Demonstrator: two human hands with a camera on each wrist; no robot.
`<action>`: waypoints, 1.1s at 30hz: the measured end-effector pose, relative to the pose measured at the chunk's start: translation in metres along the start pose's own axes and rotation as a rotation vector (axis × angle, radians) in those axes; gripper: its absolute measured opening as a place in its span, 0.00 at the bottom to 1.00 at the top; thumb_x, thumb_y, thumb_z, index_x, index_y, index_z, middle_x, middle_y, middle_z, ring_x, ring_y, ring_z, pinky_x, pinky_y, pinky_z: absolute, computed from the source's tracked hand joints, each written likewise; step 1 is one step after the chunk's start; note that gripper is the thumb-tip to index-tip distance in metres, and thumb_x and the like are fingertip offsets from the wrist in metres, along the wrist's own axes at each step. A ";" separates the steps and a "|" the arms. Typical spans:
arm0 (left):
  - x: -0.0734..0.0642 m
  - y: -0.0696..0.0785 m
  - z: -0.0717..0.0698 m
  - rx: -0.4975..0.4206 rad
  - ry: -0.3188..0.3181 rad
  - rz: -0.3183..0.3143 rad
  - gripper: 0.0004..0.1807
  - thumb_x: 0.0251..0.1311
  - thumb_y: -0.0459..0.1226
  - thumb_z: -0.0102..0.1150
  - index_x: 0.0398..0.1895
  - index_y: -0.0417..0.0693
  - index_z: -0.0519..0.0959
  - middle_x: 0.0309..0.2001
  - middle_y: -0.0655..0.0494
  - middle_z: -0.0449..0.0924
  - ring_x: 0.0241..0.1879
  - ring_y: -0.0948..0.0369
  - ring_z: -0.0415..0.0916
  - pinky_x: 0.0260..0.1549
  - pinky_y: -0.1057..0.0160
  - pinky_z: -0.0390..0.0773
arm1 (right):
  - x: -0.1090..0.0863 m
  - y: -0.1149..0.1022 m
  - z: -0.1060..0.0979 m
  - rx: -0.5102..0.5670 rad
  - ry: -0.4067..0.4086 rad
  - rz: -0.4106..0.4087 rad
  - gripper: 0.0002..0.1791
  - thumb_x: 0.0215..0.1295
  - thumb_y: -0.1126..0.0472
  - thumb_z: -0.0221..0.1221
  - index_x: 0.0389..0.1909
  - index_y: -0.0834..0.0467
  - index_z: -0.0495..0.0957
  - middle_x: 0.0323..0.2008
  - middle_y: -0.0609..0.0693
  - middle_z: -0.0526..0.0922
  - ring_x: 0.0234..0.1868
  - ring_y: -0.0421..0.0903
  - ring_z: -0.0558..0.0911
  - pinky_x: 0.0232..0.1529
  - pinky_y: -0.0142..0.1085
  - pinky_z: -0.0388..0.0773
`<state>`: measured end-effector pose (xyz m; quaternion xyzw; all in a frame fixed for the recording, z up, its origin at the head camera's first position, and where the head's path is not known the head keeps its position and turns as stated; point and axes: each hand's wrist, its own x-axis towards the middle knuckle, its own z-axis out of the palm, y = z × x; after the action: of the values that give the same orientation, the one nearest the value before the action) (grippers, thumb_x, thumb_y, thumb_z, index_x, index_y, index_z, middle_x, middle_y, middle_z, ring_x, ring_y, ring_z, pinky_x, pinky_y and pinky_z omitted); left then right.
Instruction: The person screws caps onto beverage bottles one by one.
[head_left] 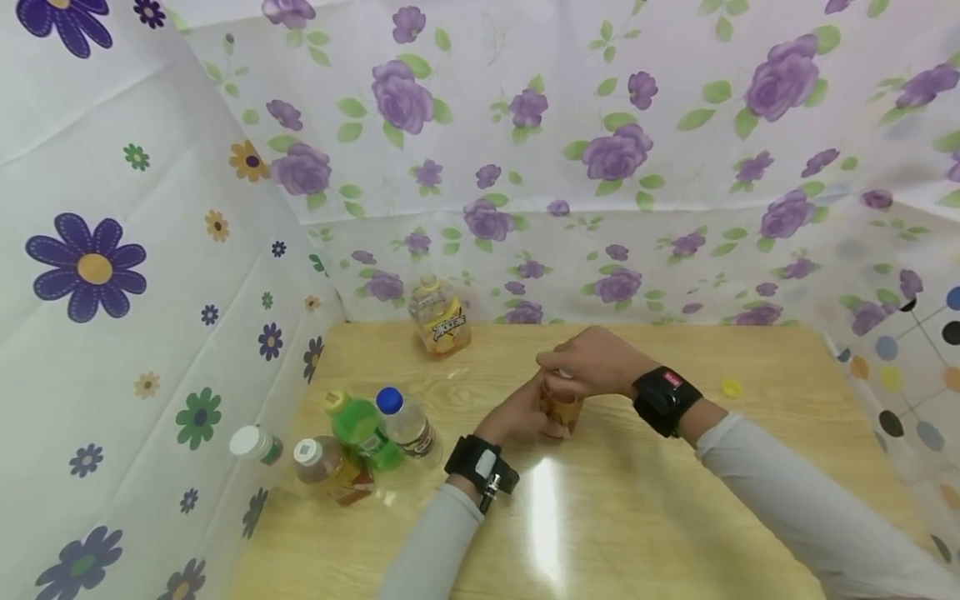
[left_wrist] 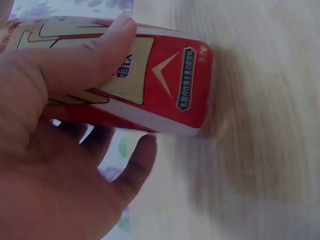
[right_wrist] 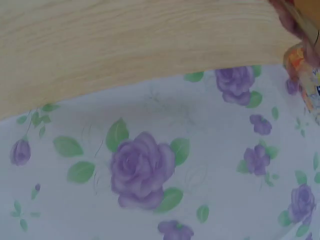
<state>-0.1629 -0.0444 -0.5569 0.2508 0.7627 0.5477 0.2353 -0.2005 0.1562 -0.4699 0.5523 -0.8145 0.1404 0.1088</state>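
Observation:
A bottle (head_left: 561, 412) with a red and gold label stands toward the back of the wooden table, between both hands. My left hand (head_left: 519, 412) grips its side; the left wrist view shows the thumb laid across the label (left_wrist: 177, 80) with the fingers on the other side. From above, my right hand (head_left: 598, 363) curls its fingers round the bottle's top, which is mostly hidden under them. In the right wrist view only a bit of fingers (right_wrist: 311, 50) shows at the upper right edge.
Left of the hands stand a blue-capped clear bottle (head_left: 408, 427), a green bottle (head_left: 367, 432), a white-capped bottle (head_left: 330, 468) and a white-lidded container (head_left: 257, 444). A yellow-capped bottle (head_left: 440, 321) stands by the flowered back curtain (head_left: 487, 221). A small yellow cap (head_left: 731, 387) lies at right.

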 end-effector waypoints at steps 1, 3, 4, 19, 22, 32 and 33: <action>0.000 -0.001 0.003 -0.005 0.026 0.005 0.56 0.52 0.23 0.79 0.80 0.58 0.58 0.61 0.58 0.75 0.57 0.60 0.74 0.60 0.58 0.74 | 0.002 -0.001 0.002 -0.019 0.026 -0.009 0.13 0.74 0.59 0.58 0.30 0.48 0.65 0.19 0.36 0.57 0.19 0.33 0.48 0.23 0.31 0.48; -0.002 -0.004 0.011 0.017 0.119 0.009 0.52 0.51 0.24 0.79 0.76 0.56 0.62 0.59 0.59 0.76 0.53 0.61 0.74 0.56 0.57 0.77 | 0.006 -0.004 0.008 -0.053 0.081 0.009 0.14 0.71 0.60 0.59 0.27 0.48 0.65 0.17 0.36 0.55 0.19 0.33 0.46 0.22 0.31 0.45; -0.002 -0.005 0.016 0.049 0.180 0.014 0.50 0.50 0.24 0.79 0.75 0.56 0.64 0.58 0.60 0.77 0.51 0.61 0.75 0.56 0.55 0.76 | 0.006 -0.007 0.009 -0.078 0.105 0.033 0.15 0.70 0.60 0.59 0.26 0.48 0.65 0.17 0.37 0.54 0.18 0.33 0.46 0.21 0.30 0.45; -0.026 -0.009 0.042 0.017 0.287 0.039 0.49 0.57 0.26 0.74 0.75 0.68 0.60 0.56 0.63 0.74 0.49 0.62 0.73 0.49 0.57 0.77 | -0.009 -0.051 0.017 -0.032 0.127 0.420 0.16 0.77 0.50 0.55 0.30 0.49 0.63 0.16 0.36 0.51 0.16 0.34 0.51 0.17 0.32 0.50; -0.033 -0.011 0.019 -0.070 0.004 0.074 0.60 0.55 0.18 0.71 0.82 0.71 0.53 0.52 0.62 0.78 0.43 0.62 0.77 0.42 0.60 0.79 | -0.011 -0.048 0.016 -0.015 0.125 0.163 0.15 0.78 0.51 0.56 0.30 0.49 0.65 0.18 0.36 0.53 0.19 0.33 0.51 0.22 0.30 0.51; -0.046 -0.009 0.035 -0.042 0.124 0.066 0.44 0.48 0.19 0.76 0.65 0.60 0.71 0.48 0.61 0.77 0.35 0.64 0.76 0.32 0.63 0.80 | -0.005 -0.057 0.027 -0.112 0.324 -0.020 0.15 0.68 0.60 0.57 0.23 0.49 0.65 0.18 0.37 0.52 0.20 0.34 0.49 0.22 0.28 0.46; -0.048 -0.007 0.041 -0.005 0.191 0.036 0.46 0.48 0.20 0.77 0.66 0.64 0.70 0.49 0.63 0.76 0.36 0.64 0.76 0.34 0.61 0.81 | -0.005 -0.058 0.027 -0.114 0.346 0.002 0.15 0.68 0.60 0.57 0.23 0.49 0.65 0.18 0.37 0.52 0.20 0.33 0.49 0.21 0.27 0.45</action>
<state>-0.1013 -0.0472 -0.5720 0.2106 0.7757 0.5753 0.1519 -0.1450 0.1309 -0.4911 0.5121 -0.7909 0.1871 0.2780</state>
